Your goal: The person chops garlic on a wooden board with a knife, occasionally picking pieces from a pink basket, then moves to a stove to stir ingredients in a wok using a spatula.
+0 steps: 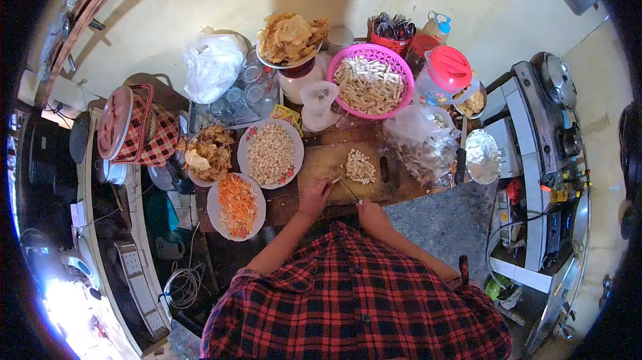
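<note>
2 grips full, we seem mid-dicing: our left hand (314,197) pinches a pale stick (336,180), our right hand (371,215) a knife (350,191); the next slice likely needs steadiness.

The handle of the knife (350,191) is being hidden by the right hand (372,217), while the pale piece (336,181) at the fingertips of the left hand (315,196) is being shown too small to identify. The contents of the white plastic bag (215,67) are being obscured by its creases. The bench (281,201) is being partly covered by the forearms. The checked shirt (354,293) is being cut off by the bottom edge; lower-left details are being washed out by glare.
</note>
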Demonstrator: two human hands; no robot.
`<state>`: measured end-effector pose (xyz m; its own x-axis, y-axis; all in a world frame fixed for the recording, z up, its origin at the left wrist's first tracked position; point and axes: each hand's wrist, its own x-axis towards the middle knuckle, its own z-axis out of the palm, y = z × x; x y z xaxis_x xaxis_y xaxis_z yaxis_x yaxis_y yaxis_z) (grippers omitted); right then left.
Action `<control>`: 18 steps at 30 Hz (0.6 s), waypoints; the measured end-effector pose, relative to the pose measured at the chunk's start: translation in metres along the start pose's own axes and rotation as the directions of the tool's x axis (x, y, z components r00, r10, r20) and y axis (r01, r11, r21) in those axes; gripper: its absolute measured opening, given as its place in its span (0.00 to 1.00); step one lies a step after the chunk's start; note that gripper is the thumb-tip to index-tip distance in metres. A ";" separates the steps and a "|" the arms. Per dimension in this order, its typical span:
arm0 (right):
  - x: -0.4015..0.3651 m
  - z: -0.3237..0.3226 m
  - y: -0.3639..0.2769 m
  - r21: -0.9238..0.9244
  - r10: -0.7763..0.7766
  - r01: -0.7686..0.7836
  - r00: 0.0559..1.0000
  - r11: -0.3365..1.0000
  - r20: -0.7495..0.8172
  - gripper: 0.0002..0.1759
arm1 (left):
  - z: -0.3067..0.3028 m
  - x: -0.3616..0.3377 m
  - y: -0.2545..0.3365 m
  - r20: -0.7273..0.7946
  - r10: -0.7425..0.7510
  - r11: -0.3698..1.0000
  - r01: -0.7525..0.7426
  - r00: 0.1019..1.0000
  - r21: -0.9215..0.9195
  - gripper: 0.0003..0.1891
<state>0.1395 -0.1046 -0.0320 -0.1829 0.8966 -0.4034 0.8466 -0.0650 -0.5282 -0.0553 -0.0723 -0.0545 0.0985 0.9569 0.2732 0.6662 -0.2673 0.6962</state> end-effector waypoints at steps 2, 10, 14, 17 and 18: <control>0.004 0.009 0.002 0.001 -0.020 0.020 1.000 1.000 -0.020 0.19 | -0.002 0.001 0.003 0.015 -0.029 1.000 0.030 0.999 -0.010 0.06; -0.003 0.005 -0.007 -0.033 -0.008 0.007 1.000 0.999 -0.026 0.20 | 0.004 -0.002 -0.002 -0.030 -0.055 0.998 0.056 0.998 0.042 0.07; 0.000 0.012 -0.008 -0.058 0.014 -0.015 1.000 0.998 -0.018 0.19 | 0.004 0.000 -0.002 -0.046 -0.026 1.000 0.026 0.999 -0.012 0.07; 0.005 0.020 -0.004 -0.091 -0.021 0.018 0.999 0.996 -0.024 0.19 | 0.006 -0.002 -0.005 -0.027 -0.031 0.999 0.031 0.999 -0.013 0.06; 0.005 0.017 -0.008 -0.091 -0.021 0.019 0.999 0.996 -0.027 0.19 | 0.005 -0.001 -0.005 -0.008 -0.034 0.999 0.034 0.999 0.001 0.06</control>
<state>0.1236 -0.1072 -0.0423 -0.1876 0.9091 -0.3720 0.8848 -0.0081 -0.4659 -0.0548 -0.0716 -0.0620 0.0700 0.9646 0.2543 0.6697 -0.2343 0.7047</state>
